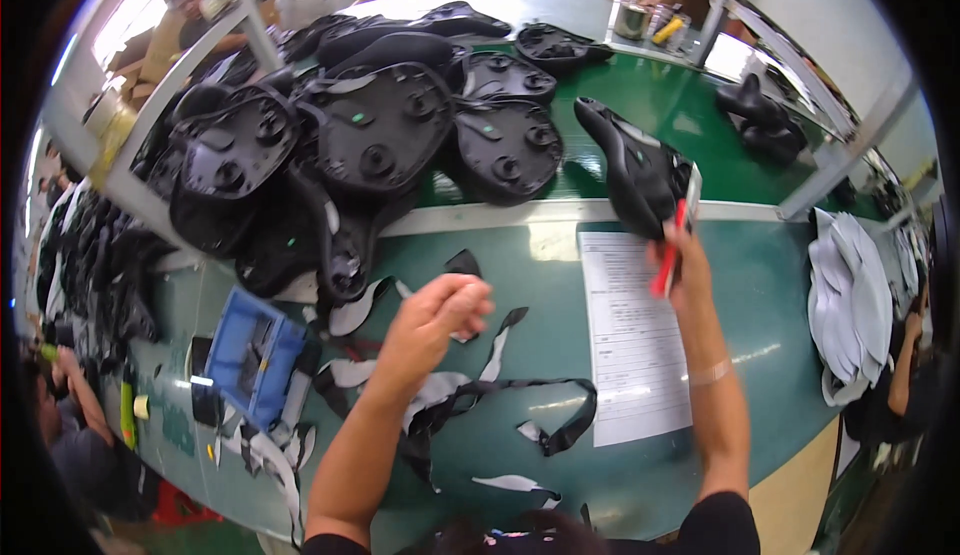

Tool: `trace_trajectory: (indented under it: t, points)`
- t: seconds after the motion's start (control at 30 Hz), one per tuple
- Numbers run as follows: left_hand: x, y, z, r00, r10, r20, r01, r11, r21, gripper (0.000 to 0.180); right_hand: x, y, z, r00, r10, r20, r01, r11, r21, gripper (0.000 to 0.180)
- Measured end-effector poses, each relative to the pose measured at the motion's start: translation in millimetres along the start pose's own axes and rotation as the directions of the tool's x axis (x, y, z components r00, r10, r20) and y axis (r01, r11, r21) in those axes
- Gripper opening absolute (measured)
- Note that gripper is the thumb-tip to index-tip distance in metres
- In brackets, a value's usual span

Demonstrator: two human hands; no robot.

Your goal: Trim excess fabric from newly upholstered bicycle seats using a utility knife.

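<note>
My right hand [684,263] grips a red-handled tool [668,267] with a pale metal blade pointing up and away; its exact kind is unclear. Just beyond that hand, a black bicycle saddle [640,170] lies across the ledge, its nose toward the far left. The blade overlaps the saddle's near right side; whether they touch I cannot tell. Over the middle of the table my left hand [443,317] is closed, fingers curled together, and anything inside is hidden. A small black piece [463,263] shows right behind its fingers. Below it lie black and grey offcut strips [510,387].
Black saddles [375,125] are piled at the far left, several with undersides up. A blue bin [255,355] stands left. A printed sheet [640,355] lies under my right arm. White curved pieces [850,305] hang right. Metal posts [850,150] flank the bench; other people sit around.
</note>
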State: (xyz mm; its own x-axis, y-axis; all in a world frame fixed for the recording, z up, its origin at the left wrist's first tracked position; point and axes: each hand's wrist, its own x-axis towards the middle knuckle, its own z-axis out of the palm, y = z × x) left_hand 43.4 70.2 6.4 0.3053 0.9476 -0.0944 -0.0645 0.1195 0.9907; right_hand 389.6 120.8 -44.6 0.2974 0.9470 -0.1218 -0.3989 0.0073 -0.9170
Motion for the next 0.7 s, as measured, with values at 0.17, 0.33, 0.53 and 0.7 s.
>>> trace_trajectory:
  t: [0.17,0.33,0.53,0.7]
  points:
    - [-23,-24,26,0.987,-0.158,-0.012,0.145,0.931,-0.336,0.057,-197,23,26,0.933,0.295,0.207,-0.263,0.95,-0.167,0.033]
    - [-70,-41,4,0.952,-0.285,-0.111,0.232,0.91,-0.344,0.053,-272,40,14,0.816,0.415,0.403,-0.072,0.764,-0.641,0.05]
    - [-136,-10,-40,0.929,-0.346,-0.127,0.304,0.914,-0.269,0.05,-276,26,26,0.812,-0.095,0.576,0.536,0.512,-0.671,0.054]
    - [-132,-2,-36,0.94,-0.339,-0.033,0.333,0.935,-0.121,0.047,-257,4,40,0.513,-0.109,0.851,0.853,0.171,-0.492,0.065]
